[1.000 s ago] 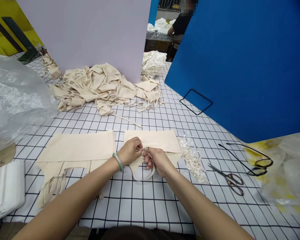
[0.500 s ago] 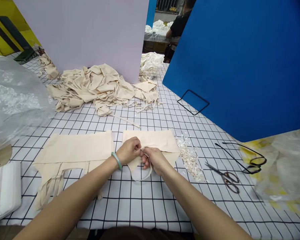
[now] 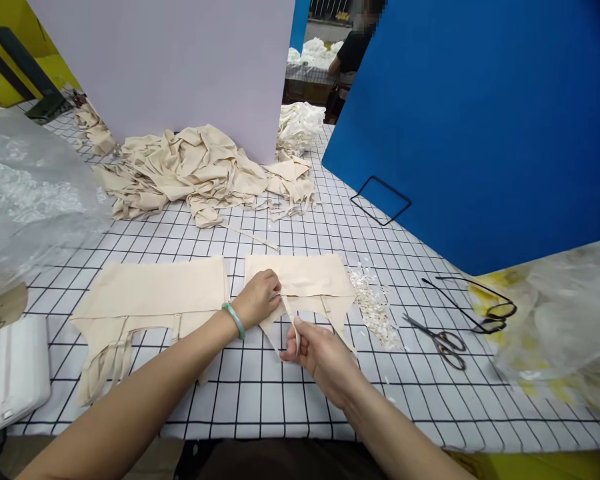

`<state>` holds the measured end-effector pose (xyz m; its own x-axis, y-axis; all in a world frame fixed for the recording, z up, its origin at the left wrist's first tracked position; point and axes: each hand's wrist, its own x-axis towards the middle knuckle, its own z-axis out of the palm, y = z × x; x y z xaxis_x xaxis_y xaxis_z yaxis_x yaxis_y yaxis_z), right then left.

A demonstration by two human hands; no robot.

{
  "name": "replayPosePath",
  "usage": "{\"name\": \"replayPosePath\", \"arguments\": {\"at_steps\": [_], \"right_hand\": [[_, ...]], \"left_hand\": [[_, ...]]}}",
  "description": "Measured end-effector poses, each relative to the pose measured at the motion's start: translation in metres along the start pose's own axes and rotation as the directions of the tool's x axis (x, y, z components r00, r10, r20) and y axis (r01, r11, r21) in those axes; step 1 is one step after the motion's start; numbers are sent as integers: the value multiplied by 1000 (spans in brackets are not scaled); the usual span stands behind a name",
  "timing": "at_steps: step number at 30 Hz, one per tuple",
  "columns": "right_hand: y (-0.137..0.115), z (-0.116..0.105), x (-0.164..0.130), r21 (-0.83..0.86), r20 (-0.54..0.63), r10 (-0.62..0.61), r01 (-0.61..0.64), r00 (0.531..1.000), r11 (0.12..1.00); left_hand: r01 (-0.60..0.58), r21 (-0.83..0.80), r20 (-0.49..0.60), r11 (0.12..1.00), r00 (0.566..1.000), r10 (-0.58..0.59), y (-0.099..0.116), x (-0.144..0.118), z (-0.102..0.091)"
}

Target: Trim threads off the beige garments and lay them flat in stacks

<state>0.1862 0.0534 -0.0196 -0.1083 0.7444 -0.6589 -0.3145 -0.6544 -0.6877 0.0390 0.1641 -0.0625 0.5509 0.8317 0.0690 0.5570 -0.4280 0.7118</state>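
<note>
A cream camisole-like garment (image 3: 325, 275) lies flat in front of me, its thin straps toward my body. My left hand (image 3: 260, 298), with a pale green bangle at the wrist, is closed in a pinch on one end of a strap (image 3: 287, 309) at the garment's edge. Lower and to the right, my right hand (image 3: 317, 350) grips the same strap between thumb and fingers, drawing it into a straight line. A second cream garment (image 3: 155, 288) with straps is spread to the left, under my left forearm. Whatever small part sits in the left fingertips is hidden.
Small white bits (image 3: 375, 310) are heaped right of the garment, then scissors (image 3: 445, 343) and black glasses (image 3: 495, 313). Behind lies a heap of cream garments (image 3: 200, 163) against a lilac board (image 3: 180, 67). A blue board (image 3: 455, 133) leans right. Plastic bags (image 3: 30, 193) flank the table.
My right hand has moved away from the left, down toward me, sliding along the strap. The strap's loop has straightened out. My left hand stays at the garment's edge.
</note>
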Motion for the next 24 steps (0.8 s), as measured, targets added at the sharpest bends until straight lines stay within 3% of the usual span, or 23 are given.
{"name": "replayPosePath", "arguments": {"at_steps": [3, 6, 8, 10, 11, 14, 18, 22, 24], "right_hand": [[3, -19, -11, -294, -101, -216, 178, 971, 939], [-30, -56, 2, -700, -190, -525, 261, 829, 665], [-64, -81, 23, -873, -209, -653, 162, 728, 460], [-95, -97, 50, -960, -190, -702, 22, 686, 281], [-108, -101, 64, -966, -193, -700, -8, 687, 259], [-130, -101, 100, -961, -229, -653, -61, 722, 270], [-134, -93, 117, -938, -266, -571, -72, 777, 339], [-130, -91, 94, -904, -216, -549, 47, 807, 425], [-130, -93, 70, -848, -160, -553, 173, 818, 501]], "left_hand": [[-14, -26, 50, 1000, 999, 16, 4, -3, -16], [72, -43, -26, 996, 997, -73, 3, 0, -45], [188, 93, -161, 978, 972, -171, 0, 8, -62], [343, 300, -209, 890, 934, -289, -6, 21, -73], [406, 380, -194, 831, 914, -357, -8, 27, -76], [490, 456, -89, 743, 856, -510, -16, 44, -76], [482, 396, -2, 781, 852, -524, -19, 53, -72], [421, 264, 52, 868, 892, -449, -8, 39, -76], [367, 99, 74, 925, 924, -374, 3, 26, -85]]}}
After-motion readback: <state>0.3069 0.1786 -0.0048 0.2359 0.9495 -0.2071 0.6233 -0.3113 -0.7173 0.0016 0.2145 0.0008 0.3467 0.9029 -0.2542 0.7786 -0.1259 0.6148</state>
